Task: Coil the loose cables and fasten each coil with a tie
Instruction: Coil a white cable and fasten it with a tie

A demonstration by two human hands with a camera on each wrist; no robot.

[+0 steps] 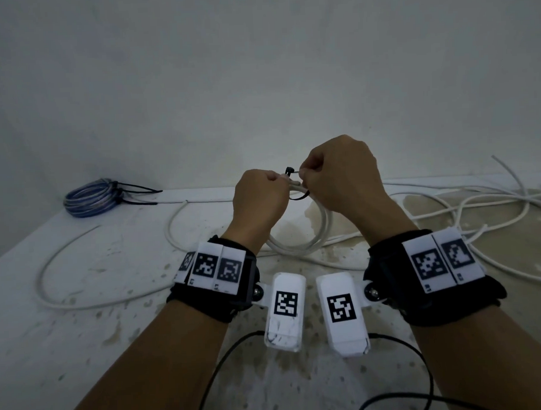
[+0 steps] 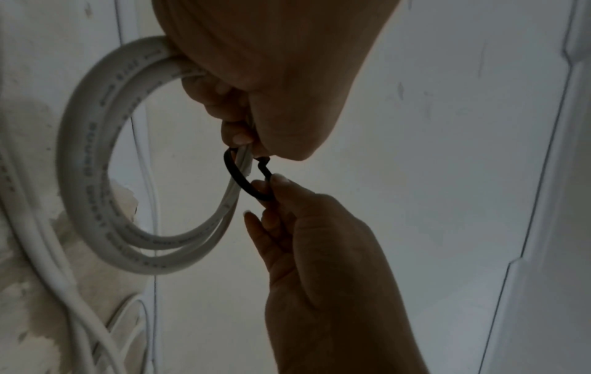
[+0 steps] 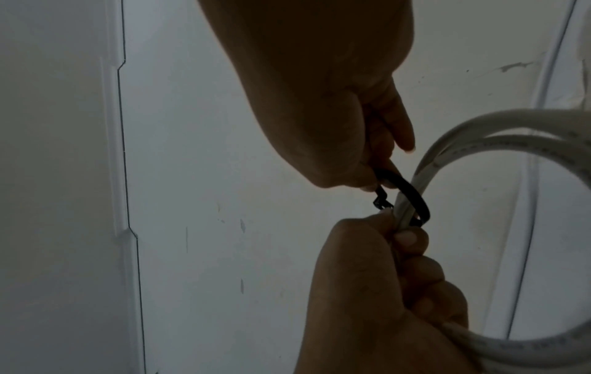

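Note:
I hold a small white cable coil [image 1: 299, 247] up above the table, and it hangs below my fists. My left hand [image 1: 276, 181] grips the top of the coil's bundled strands. A black tie [image 1: 299, 195] loops round those strands beside my left fingers. My right hand [image 1: 308, 173] pinches the tie's end between thumb and forefinger, close to the tie's small head. In the left wrist view the coil [image 2: 86, 162] curves out of my left hand [image 2: 243, 131] and the tie [image 2: 238, 179] stands as a loose ring, pinched by my right hand [image 2: 275, 187]. The right wrist view shows the same tie [image 3: 412, 197].
A blue cable coil [image 1: 90, 197] bound with black ties lies at the table's back left by the wall. Loose white cables [image 1: 449, 209] sprawl across the right side, and another long one [image 1: 49, 270] arcs over the left. Thin black camera leads [image 1: 226, 355] run near the front edge.

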